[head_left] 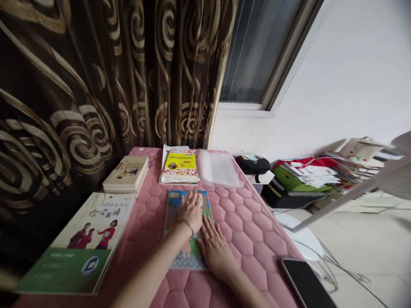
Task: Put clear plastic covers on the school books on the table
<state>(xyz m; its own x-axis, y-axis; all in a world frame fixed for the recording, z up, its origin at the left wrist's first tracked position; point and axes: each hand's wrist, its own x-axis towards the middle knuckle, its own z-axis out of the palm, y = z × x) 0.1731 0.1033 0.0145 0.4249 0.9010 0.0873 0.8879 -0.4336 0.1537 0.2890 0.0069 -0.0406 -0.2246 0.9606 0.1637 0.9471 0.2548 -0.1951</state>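
A colourful picture-covered book (173,214) lies on the pink quilted surface, with a clear, shiny strip showing along its lower edge. My left hand (191,209), a band at its wrist, rests flat on the upper part of its cover, fingers stretched out. Against the book's right edge lies my right hand (216,248), also open, its fingertips close to the left hand. Both hands and the left forearm hide part of the cover. Beyond the book is a stack of clear plastic sheets (218,169), beside a book with a yellow label (181,162) on top of papers.
On the left sit a large green-and-white book (80,239) and a stack of beige books (128,171). A phone (306,282) lies at the right edge of the pink padded surface (257,256). Past it stand a white lamp (346,194), cables and piled papers (317,173). A dark curtain (128,85) hangs behind.
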